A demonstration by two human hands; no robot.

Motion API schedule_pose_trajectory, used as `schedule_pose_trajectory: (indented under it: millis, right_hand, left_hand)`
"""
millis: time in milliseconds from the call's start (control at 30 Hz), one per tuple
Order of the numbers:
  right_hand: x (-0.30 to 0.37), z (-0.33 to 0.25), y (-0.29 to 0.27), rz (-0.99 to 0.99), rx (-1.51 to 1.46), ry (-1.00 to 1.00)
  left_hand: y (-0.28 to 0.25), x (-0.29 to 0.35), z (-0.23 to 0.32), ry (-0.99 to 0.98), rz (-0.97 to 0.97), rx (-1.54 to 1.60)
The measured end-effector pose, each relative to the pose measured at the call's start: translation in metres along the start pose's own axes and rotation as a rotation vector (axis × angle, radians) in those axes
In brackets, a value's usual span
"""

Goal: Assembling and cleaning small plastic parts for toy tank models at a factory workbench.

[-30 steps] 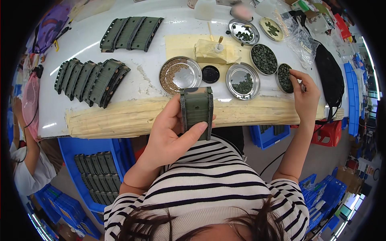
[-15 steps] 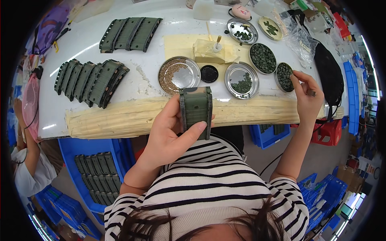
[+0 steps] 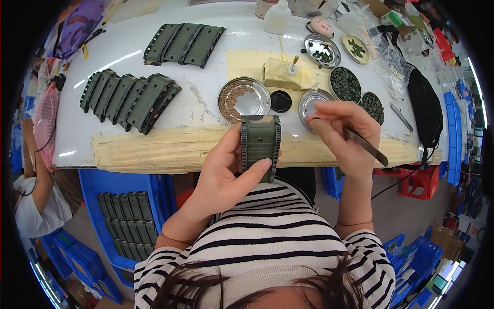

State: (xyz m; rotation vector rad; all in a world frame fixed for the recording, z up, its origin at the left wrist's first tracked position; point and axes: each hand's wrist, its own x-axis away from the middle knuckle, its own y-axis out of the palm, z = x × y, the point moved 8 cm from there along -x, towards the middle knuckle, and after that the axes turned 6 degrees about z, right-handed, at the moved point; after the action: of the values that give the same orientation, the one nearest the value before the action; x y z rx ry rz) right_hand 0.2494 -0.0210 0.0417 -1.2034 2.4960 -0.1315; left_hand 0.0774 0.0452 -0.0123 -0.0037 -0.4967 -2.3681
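Note:
My left hand (image 3: 221,177) is closed around a curved, ribbed green plastic part (image 3: 260,144) with toothed dark edges and a tan-and-black patch at its top. It is held upright at the table's front edge, thumb across its lower face. My right hand (image 3: 357,129) hovers to its right, over a round metal dish (image 3: 307,98) that it partly hides. Metal tweezers (image 3: 368,146) are tucked in that hand, pointing down to the right. Its thumb and forefinger pinch a tiny dark piece (image 3: 315,119), too small to name. A dish of dark green pieces (image 3: 372,107) stands just beyond.
More curved green parts (image 3: 128,100) stand in rows at left. A dish of tan grains (image 3: 243,98), a black lid (image 3: 281,101) and a paper-wrapped block (image 3: 288,73) are near centre. Other tweezers (image 3: 401,117) lie at right. A blue crate (image 3: 92,195) of parts is below left.
My right hand has come left from the dish of dark green pieces toward the held part, with a tiny piece in its fingertips. The left hand still grips the green part. The view has shifted slightly.

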Motion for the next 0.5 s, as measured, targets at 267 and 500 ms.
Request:
schedule_pose_trajectory:
  millis: [267,500]
  right_hand:
    - [-0.004,-0.012,0.03,-0.117,-0.046,-0.118]
    - [0.011,-0.029,0.047,-0.14,-0.044,-0.129]
  left_hand:
    - [-0.006,0.002,0.013,0.176,0.001,-0.153]
    - [-0.008,0.0,0.019,0.171,0.042,0.009]
